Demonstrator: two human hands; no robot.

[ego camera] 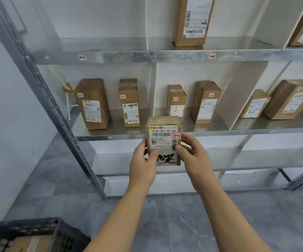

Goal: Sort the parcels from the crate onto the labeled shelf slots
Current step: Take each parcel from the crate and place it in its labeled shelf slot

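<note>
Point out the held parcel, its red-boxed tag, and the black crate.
held parcel [163, 122]: head view, on its top flap.
red-boxed tag [176, 136]: head view, tag centre.
black crate [19, 227]: head view, top rim.

Both bare forearms reach forward and up from the bottom of the view, the left hand [143, 167] and right hand [195, 160] raised side by side, thumbs in front and fingers curled behind, clasping a parcel [164, 140] between them.

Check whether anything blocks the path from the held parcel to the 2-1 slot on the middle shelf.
Nothing visible does. The held parcel, gripped by the left hand and right hand, faces open shelf in front of the two 2-1 boxes.
</note>
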